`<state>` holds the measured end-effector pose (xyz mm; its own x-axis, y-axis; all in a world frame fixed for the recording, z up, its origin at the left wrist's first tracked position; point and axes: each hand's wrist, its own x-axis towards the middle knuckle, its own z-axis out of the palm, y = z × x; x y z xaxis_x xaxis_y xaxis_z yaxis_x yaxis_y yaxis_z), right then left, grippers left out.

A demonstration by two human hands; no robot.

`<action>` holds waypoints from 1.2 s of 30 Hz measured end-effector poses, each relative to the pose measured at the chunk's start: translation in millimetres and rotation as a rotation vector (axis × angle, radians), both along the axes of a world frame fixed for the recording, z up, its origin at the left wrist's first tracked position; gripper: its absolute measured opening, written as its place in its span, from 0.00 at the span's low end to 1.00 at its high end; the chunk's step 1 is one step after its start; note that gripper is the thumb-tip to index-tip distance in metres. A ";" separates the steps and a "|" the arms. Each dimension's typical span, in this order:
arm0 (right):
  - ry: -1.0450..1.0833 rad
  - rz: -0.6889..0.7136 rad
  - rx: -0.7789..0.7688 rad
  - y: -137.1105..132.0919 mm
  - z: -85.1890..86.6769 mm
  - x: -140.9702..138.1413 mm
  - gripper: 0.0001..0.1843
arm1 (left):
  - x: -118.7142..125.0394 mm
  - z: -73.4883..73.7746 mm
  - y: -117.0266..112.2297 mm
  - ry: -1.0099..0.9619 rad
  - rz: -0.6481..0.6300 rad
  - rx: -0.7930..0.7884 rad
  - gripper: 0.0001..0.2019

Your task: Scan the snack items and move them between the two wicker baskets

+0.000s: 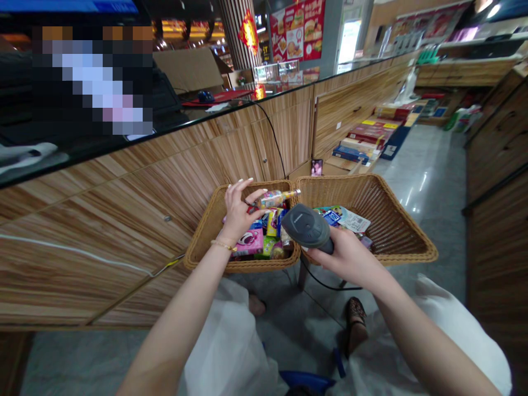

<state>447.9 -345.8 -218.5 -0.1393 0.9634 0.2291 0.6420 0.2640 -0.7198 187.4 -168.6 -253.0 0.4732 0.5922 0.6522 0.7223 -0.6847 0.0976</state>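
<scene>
Along the left of the frame, a long wooden counter with a dark shiny top. Left of the middle, a left hand pinching one end of a small bottle with thumb and fingertips, other fingers spread wide. Just below the bottle, a woven basket full of bright snack packs, a pink pack by the wrist. In the middle, a grey scanner, gripped tight around its handle by the right hand, a black cord hanging under it. Right of that, a second basket with a few packets. Upper right, flat boxes on the floor
</scene>
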 end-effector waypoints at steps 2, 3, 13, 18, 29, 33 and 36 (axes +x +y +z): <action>0.002 0.003 0.001 -0.1 0.7 -0.4 0.07 | -0.3 -0.2 0.4 0.001 0.000 -0.002 0.26; 0.004 0.003 0.003 -0.2 1.1 -0.6 0.06 | -0.5 -0.2 0.6 0.001 0.003 -0.006 0.26; 0.011 -0.005 0.014 -0.8 1.8 0.7 0.06 | 12.0 2.6 -10.1 0.163 -0.109 0.054 0.21; 0.039 0.008 0.014 -1.4 3.3 0.0 0.07 | 19.7 2.9 -18.7 0.241 -0.145 0.067 0.27; 0.002 -0.053 0.049 1.5 3.6 8.9 0.08 | 15.9 -1.7 -10.7 0.120 -0.026 -0.017 0.30; 0.003 -0.053 0.037 2.5 2.8 8.9 0.07 | 21.2 -7.4 -9.8 0.220 -0.089 -0.087 0.22; 0.021 -0.065 0.041 3.2 3.4 11.5 0.07 | 23.2 -8.3 -10.0 0.261 -0.130 -0.116 0.22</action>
